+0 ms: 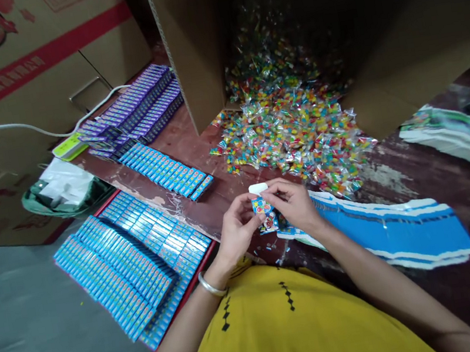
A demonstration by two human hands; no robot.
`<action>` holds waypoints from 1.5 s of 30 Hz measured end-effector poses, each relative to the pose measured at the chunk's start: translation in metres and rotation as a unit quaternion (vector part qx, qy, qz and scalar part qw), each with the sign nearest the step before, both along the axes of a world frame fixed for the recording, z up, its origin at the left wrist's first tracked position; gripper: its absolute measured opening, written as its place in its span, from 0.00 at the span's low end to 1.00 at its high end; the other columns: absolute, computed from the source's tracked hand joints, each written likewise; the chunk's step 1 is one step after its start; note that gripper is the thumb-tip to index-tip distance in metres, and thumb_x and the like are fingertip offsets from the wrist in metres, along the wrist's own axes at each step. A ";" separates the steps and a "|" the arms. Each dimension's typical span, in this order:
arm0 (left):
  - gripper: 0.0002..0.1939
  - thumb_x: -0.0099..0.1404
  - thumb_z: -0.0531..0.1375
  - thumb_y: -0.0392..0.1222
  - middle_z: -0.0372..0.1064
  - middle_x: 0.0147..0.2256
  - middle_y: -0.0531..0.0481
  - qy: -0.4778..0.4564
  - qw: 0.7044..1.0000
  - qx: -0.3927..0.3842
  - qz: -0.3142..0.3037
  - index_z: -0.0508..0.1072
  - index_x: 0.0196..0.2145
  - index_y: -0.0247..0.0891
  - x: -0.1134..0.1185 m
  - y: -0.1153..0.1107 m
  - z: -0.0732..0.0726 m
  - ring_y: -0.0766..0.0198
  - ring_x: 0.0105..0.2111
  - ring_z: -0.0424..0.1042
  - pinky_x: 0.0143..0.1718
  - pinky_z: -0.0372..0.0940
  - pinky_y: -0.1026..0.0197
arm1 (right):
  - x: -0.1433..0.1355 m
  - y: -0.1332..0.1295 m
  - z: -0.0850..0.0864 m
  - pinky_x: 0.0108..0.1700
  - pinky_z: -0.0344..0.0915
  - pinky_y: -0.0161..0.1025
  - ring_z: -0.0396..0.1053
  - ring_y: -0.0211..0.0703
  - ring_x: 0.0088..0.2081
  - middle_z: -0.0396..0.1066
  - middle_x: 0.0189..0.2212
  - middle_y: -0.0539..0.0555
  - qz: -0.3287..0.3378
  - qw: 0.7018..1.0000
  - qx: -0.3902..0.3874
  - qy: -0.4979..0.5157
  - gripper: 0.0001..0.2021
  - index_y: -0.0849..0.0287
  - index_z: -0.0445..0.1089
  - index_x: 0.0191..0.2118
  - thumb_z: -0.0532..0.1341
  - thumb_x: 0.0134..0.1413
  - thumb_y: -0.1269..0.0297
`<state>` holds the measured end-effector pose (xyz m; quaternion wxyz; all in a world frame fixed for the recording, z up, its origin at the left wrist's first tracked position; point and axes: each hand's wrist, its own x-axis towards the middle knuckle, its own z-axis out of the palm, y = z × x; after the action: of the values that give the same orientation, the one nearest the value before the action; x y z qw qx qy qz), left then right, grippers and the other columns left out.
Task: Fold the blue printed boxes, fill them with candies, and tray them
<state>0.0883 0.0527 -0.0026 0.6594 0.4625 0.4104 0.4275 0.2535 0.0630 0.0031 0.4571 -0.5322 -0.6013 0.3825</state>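
In the head view, a small blue printed carton (268,222) stands upright at the table's near edge, its white top flap raised. My left hand (237,228) grips it from the left, thumb across its front. The fingers of my right hand (297,205) pinch the upper right corner beside the flap. Whether anything is inside the carton is hidden. Just right of my hands lies a fanned stack of flat blue cartons (395,229). Beyond them, a heap of small clear packets of colourful candy (294,131) spills from a cardboard box (198,57) lying open towards me.
A row of filled-out blue cartons (165,169) lies left of the candy, with purple cartons (139,105) behind. Many more blue cartons (116,272) fill a red tray at the left. A green power strip (70,147), white cable (13,125) and green bag (63,191) sit near a large box.
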 end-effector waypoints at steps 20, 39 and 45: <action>0.20 0.58 0.66 0.40 0.69 0.40 0.49 0.068 0.995 0.047 0.056 0.64 0.46 0.41 -0.002 -0.006 0.009 0.61 0.42 0.72 0.44 0.67 0.60 | 0.007 0.016 0.012 0.34 0.67 0.38 0.70 0.40 0.29 0.75 0.27 0.51 0.037 0.988 -0.132 0.076 0.13 0.59 0.73 0.27 0.70 0.44 0.54; 0.23 0.55 0.68 0.42 0.72 0.38 0.49 0.006 0.998 0.003 0.063 0.66 0.47 0.39 -0.009 0.007 0.000 0.63 0.38 0.72 0.41 0.67 0.61 | 0.003 -0.012 0.017 0.64 0.56 0.59 0.55 0.58 0.64 0.59 0.61 0.61 0.155 0.938 0.096 -0.294 0.39 0.53 0.53 0.64 0.68 0.48 0.59; 0.14 0.58 0.65 0.47 0.72 0.35 0.47 0.216 0.970 0.077 0.081 0.73 0.39 0.37 -0.028 0.019 0.002 0.60 0.33 0.71 0.39 0.65 0.58 | 0.001 -0.007 0.009 0.65 0.55 0.59 0.50 0.59 0.66 0.52 0.66 0.59 0.152 0.936 0.108 -0.299 0.51 0.50 0.41 0.69 0.71 0.44 0.55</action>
<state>0.0599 0.0713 -0.0006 0.4807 0.5588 0.5449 0.3996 0.2545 0.0562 0.0118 0.2478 -0.4717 -0.8214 0.2035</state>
